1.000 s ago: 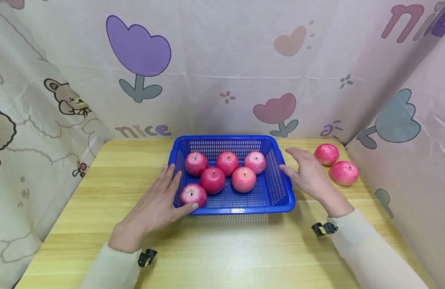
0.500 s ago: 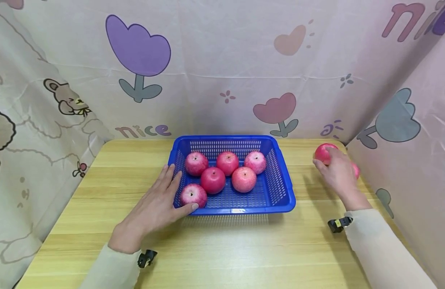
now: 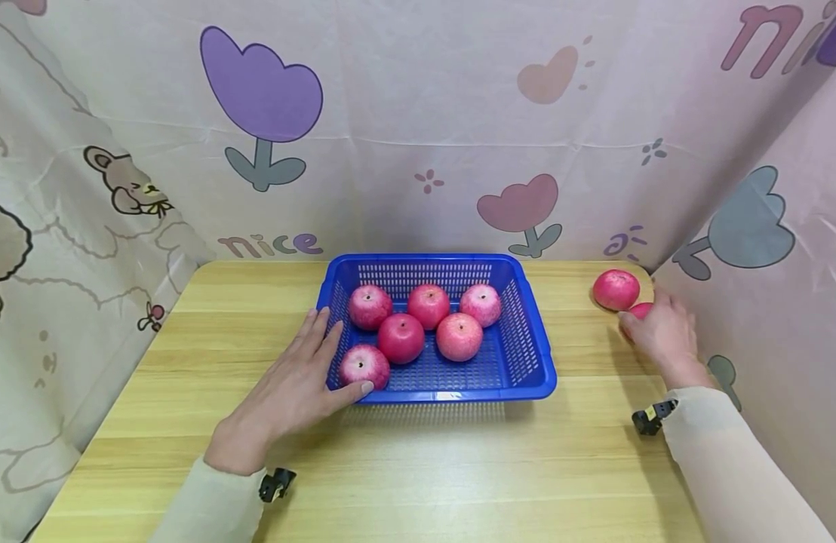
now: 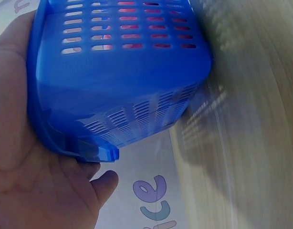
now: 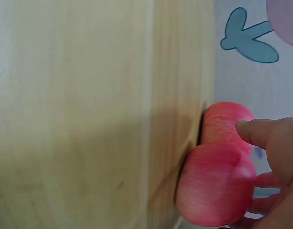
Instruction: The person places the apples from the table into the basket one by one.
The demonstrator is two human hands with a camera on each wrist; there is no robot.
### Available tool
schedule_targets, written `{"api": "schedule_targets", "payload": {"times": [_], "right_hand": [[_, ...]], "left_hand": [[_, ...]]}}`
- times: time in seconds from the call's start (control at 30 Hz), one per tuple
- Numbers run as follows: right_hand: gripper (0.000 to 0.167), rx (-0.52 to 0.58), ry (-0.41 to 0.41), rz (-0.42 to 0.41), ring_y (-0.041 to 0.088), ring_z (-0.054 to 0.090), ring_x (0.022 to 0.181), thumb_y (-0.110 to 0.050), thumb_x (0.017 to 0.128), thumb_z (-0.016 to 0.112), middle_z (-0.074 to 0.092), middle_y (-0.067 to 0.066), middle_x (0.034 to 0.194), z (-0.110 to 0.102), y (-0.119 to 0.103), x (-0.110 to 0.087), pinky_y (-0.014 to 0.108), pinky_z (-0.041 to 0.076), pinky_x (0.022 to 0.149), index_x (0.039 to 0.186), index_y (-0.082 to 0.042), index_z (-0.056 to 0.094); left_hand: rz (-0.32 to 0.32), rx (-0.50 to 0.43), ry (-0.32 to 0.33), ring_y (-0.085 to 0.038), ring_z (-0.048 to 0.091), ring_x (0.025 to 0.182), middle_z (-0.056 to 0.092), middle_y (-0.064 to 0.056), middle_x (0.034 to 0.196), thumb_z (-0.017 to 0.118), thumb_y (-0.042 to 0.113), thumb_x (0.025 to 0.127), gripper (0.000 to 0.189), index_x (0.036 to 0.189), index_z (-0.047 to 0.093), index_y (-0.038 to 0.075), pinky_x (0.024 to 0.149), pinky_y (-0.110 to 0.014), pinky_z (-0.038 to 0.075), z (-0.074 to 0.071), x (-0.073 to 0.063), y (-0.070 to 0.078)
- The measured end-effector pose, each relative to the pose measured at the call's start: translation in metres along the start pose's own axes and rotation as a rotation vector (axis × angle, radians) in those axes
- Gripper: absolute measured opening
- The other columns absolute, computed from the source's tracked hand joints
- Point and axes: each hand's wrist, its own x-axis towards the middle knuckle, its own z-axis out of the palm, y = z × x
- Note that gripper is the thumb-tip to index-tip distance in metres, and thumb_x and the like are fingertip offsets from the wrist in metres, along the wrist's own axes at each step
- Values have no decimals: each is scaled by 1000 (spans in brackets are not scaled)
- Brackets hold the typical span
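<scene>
A blue plastic basket [image 3: 445,395] with slotted sides holds several red apples [image 3: 401,338]. My left hand [image 3: 292,388] rests on its left rim, fingers straight and thumb over the front corner. The left wrist view shows the rim of the blue basket [image 4: 122,90] against the palm. At the right table edge, my right hand [image 3: 669,339] reaches around the nearer of two loose apples [image 3: 640,310], partly hiding it. In the right wrist view its fingers are beside that apple [image 5: 215,186], while the thumb stands apart from it. The other loose apple [image 3: 616,290] sits just behind.
The basket and loose apples are on a light wooden table [image 3: 418,467]. A printed curtain [image 3: 404,90] hangs behind the table and along both sides. The right hand is close to the right curtain.
My right hand has left the basket's right side and moved right, past the farther loose apple to the nearer one. My left hand and the basket have stayed in place.
</scene>
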Motion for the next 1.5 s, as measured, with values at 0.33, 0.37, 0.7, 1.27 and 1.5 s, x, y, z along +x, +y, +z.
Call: {"api": "schedule_targets", "payload": {"times": [0.33,0.37,0.7,1.27,1.5], "right_hand": [[92,-32,-56,71,66,27,141,-36,102,62,15,44,161,6,7,2,79,31,113,163,9,11],[91,-34,-56,71,66,27,141,-36,101,62,15,44,161,6,7,2,79,32,113,163,9,12],[89,-66,-56,59,66,33,133,-35,98,62,23,48,153,9,6,-2,77,36,110,159,14,18],[96,-64,-144,-225,68,42,125,-30,90,78,39,51,141,-2,4,-19,81,37,103,151,23,26],[101,-54,-231,-207,66,39,131,-39,95,74,32,50,149,-8,3,-20,81,36,105,159,16,19]], "left_hand": [[3,-2,-4,-37,-4,165,-1,-16,178,47,92,86,123,168,23,4,124,-66,25,-1,0,1],[1,-2,-6,-37,-3,165,-1,-16,178,46,93,85,123,168,23,4,124,-66,25,-1,1,1],[-11,-3,-13,-37,-4,165,-2,-15,179,46,93,85,124,168,22,5,123,-67,25,-2,1,2],[-12,-14,-17,-35,-6,165,-3,-14,179,46,94,84,124,168,22,5,124,-66,24,0,1,1],[-16,-20,-14,-35,-6,165,-3,-14,179,47,92,86,123,168,22,5,123,-67,25,-1,0,1]]}}
